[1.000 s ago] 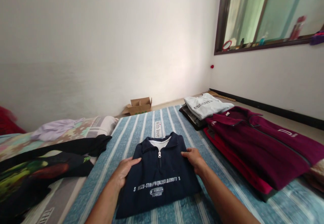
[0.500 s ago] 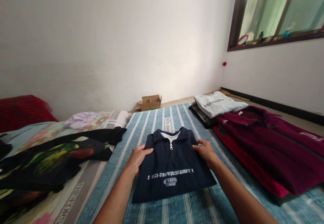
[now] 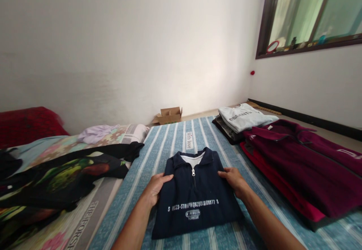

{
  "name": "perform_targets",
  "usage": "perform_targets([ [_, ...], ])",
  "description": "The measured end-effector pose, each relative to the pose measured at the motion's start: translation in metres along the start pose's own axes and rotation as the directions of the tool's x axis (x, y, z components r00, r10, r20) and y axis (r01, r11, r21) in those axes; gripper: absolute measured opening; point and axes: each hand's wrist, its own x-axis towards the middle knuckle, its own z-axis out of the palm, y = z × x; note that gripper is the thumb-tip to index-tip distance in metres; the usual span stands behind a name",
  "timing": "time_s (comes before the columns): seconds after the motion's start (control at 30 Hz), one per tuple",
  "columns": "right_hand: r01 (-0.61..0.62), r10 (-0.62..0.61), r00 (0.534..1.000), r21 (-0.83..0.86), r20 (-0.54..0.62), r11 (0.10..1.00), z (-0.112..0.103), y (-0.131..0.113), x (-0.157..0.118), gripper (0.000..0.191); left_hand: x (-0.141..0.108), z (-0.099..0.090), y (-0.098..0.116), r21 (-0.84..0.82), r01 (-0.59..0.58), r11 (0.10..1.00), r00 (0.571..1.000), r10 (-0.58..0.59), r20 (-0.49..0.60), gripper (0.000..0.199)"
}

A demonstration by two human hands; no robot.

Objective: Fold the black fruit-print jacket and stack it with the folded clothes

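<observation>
A folded navy top (image 3: 195, 193) with a collar, a short zip and white lettering is in front of me over the blue striped sheet (image 3: 141, 167). At its left edge, my left hand (image 3: 158, 186) grips the fabric, thumb on top and fingers underneath. My right hand (image 3: 232, 180) pinches the opposite edge the same way. The fingers under the cloth are mostly hidden. The collar points away from me, and the lower hem faces me.
Folded maroon and red garments (image 3: 299, 167) lie at the right, beside a pile topped by a pale grey shirt (image 3: 243, 117). Black patterned clothing (image 3: 70, 178) spreads over the left bedding. A cardboard box (image 3: 170, 115) stands by the wall.
The navy top and both hands have shifted slightly lower in the view. The surroundings have also moved a little down and to the right. Both hands still hold the top.
</observation>
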Motion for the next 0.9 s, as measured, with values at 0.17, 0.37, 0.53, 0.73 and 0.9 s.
perform_targets([
  [0.17, 0.048, -0.048, 0.999, 0.020, -0.005, 0.999, 0.002, -0.001, 0.003, 0.016, 0.001, 0.000, 0.002, -0.033, -0.002, 0.999, 0.998, 0.004, 0.067, 0.033],
  [0.37, 0.147, -0.147, 0.989, 0.013, -0.003, 0.989, 0.002, -0.013, 0.006, 0.023, -0.007, 0.007, 0.012, -0.027, -0.058, 0.998, 0.998, 0.058, 0.034, 0.039],
  [0.53, 0.229, -0.229, 0.973, -0.022, 0.010, 0.973, -0.004, -0.035, -0.003, 0.021, -0.025, 0.020, 0.028, -0.018, -0.116, 0.993, 0.993, 0.116, -0.005, 0.038],
  [0.73, 0.329, -0.328, 0.943, -0.012, 0.053, 0.944, -0.026, -0.085, -0.018, 0.016, -0.042, 0.046, 0.053, -0.047, -0.216, 0.975, 0.976, 0.215, -0.010, 0.042],
  [0.9, 0.371, -0.368, 0.928, -0.045, 0.068, 0.928, -0.071, -0.141, -0.034, 0.015, -0.049, 0.091, 0.078, -0.095, -0.314, 0.945, 0.946, 0.320, 0.046, 0.040],
])
